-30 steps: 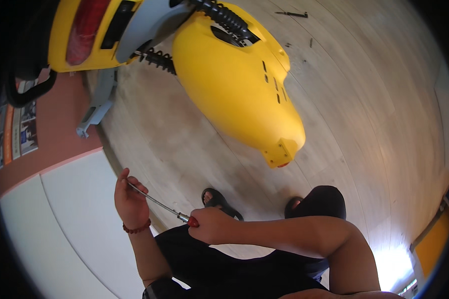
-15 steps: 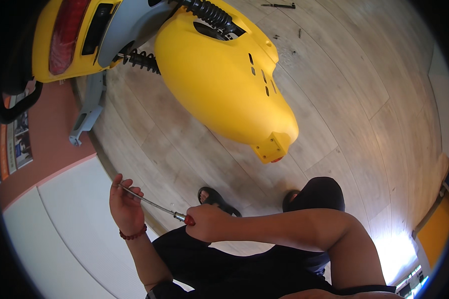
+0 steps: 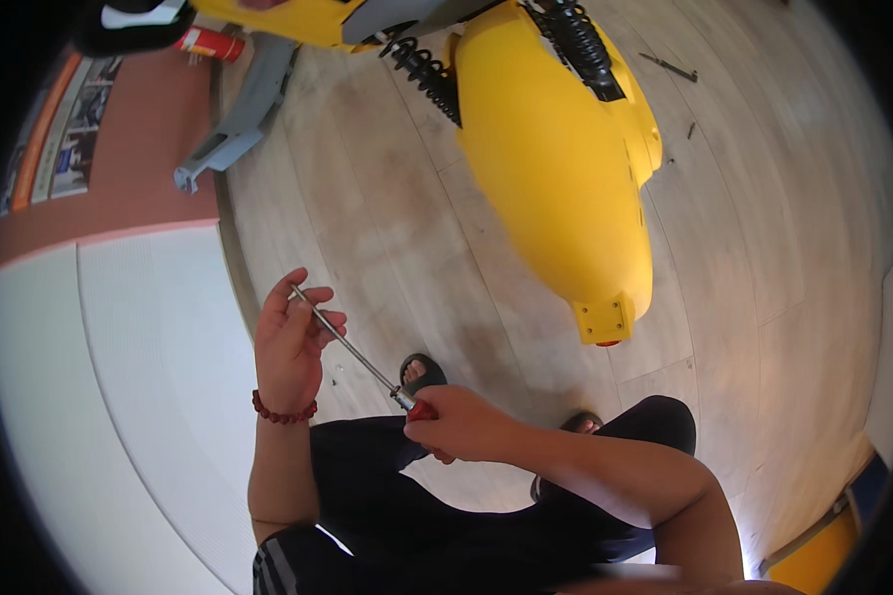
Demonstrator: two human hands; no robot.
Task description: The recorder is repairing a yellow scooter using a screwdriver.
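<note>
A screwdriver point(image 3: 355, 351) with a long metal shaft and a red handle slants between my hands. My right hand point(image 3: 463, 424) is wrapped round its handle. At the other end, the fingers of my left hand point(image 3: 288, 347) curl loosely at the shaft's tip; whether they also hold something small does not show. Ahead of me, apart from both hands, is the yellow rear body of a scooter or similar vehicle point(image 3: 556, 178). A tab with several holes point(image 3: 605, 319) ends it, and black coil-spring shock absorbers point(image 3: 427, 79) meet its far part.
A grey curved plastic part point(image 3: 240, 124) stands by the left wall, near a red cylinder point(image 3: 211, 44). On the wood-look floor at the far right lie a thin dark tool point(image 3: 670, 67) and a small dark piece point(image 3: 692, 130). A white panel point(image 3: 159, 347) borders my left side.
The view has shifted, so the yellow body sits further right and the red cylinder now shows. Both hands appear slightly higher and further right, still at the screwdriver, which slants more steeply.
</note>
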